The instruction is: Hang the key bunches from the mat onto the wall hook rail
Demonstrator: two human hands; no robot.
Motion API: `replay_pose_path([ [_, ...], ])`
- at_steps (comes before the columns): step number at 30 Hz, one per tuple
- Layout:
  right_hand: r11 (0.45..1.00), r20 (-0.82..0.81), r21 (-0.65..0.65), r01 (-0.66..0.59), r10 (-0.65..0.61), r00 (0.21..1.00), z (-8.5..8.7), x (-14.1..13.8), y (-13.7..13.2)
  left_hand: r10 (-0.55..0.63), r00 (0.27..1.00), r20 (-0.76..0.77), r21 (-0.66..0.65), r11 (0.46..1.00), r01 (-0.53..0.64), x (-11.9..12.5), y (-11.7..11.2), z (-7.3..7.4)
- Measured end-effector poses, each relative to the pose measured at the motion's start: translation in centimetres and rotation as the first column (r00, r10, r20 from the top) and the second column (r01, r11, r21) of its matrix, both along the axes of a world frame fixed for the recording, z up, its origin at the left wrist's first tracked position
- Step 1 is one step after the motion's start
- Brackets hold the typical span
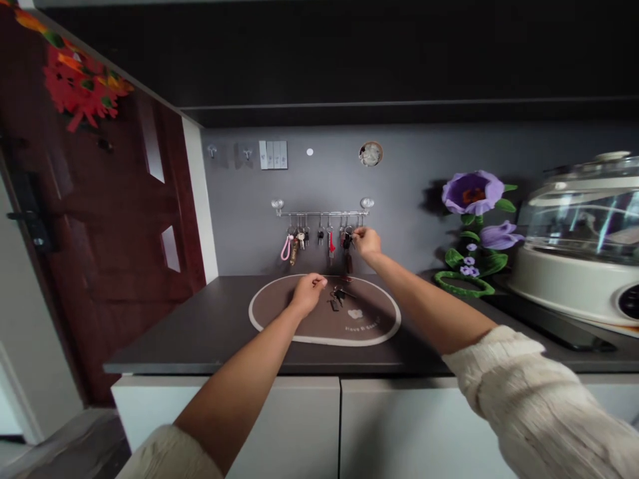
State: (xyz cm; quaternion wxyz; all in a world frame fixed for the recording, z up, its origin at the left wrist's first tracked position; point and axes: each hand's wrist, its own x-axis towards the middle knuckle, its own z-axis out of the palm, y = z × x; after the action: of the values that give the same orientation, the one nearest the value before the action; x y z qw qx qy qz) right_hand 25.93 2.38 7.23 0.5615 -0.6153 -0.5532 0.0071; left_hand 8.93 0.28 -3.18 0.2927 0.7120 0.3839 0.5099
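Note:
My right hand (367, 242) is raised to the right end of a metal hook rail (323, 213) on the wall. Its fingers are pinched on a dark key (354, 238), beside a black fob hanging there. Lower down, my left hand (308, 293) hovers over the left part of a brown oval mat (284, 316), fingers curled together; anything inside them is hidden. A bunch of keys (340, 295) lies on the mat to its right. Along the rail hang several key sets, among them a pink loop strap (286, 248) and a red key holder (331, 245).
Purple plush flowers (473, 194) stand on the dark counter (200, 332) at right, near a white appliance with a clear lid (574, 266) and a flat black object (554, 326). A dark shelf (319, 60) overhangs the counter. A reddish door (124, 266) is on the left.

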Motion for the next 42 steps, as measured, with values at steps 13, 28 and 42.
replay_pose_path([
  [13,0.957,0.130,-0.124,-0.262,0.278,0.952,-7.7,-1.6,-4.9,0.014,0.999,0.034,-0.021,1.000,-0.013,-0.4,0.3,-0.2],
  [28,0.943,0.703,-0.327,-0.063,0.287,0.651,-8.8,-0.6,-5.1,0.014,1.000,0.009,-0.049,0.999,-0.013,-0.5,0.1,0.1],
  [42,0.958,0.637,-0.286,-0.013,0.200,0.745,-8.4,-0.7,-5.4,-0.029,0.994,-0.107,0.069,0.997,0.036,-0.3,-0.1,0.1],
])
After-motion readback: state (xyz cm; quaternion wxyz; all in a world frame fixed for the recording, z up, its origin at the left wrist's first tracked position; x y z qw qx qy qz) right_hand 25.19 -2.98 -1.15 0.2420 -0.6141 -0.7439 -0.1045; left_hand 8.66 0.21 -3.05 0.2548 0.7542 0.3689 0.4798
